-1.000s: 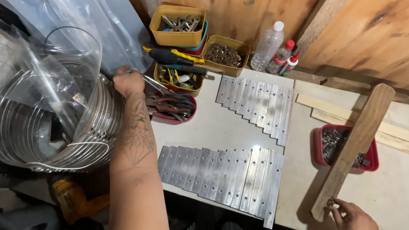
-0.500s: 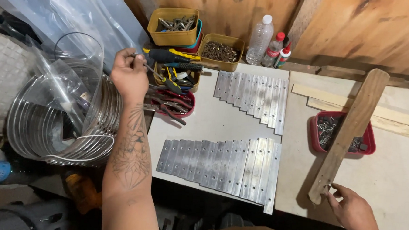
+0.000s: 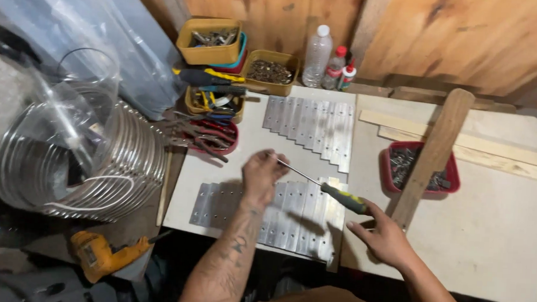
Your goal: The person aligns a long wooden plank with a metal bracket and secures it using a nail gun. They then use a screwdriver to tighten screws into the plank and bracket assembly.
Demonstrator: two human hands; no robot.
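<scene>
My left hand [image 3: 261, 174] is closed on the thin metal shaft of a screwdriver [image 3: 315, 185] and holds it above the near row of flat metal plates [image 3: 216, 204]. The screwdriver's yellow and black handle [image 3: 347, 200] points right. Just below the handle end is my right hand [image 3: 381, 235], fingers spread, holding nothing; I cannot tell if its fingertips touch the handle. A second row of drilled plates [image 3: 311, 124] lies farther back on the white board.
A long wooden stick [image 3: 432, 155] lies across a red tray of screws [image 3: 446, 170]. At the left are a coil of metal tubing [image 3: 90, 166], a yellow drill [image 3: 99, 255], a red tray of pliers [image 3: 211, 137], yellow tool bins [image 3: 208, 39] and bottles [image 3: 317, 55].
My left hand came from the tool bins to the near plates, now holding the screwdriver. My right hand left the stick's lower end and moved up toward the screwdriver handle.
</scene>
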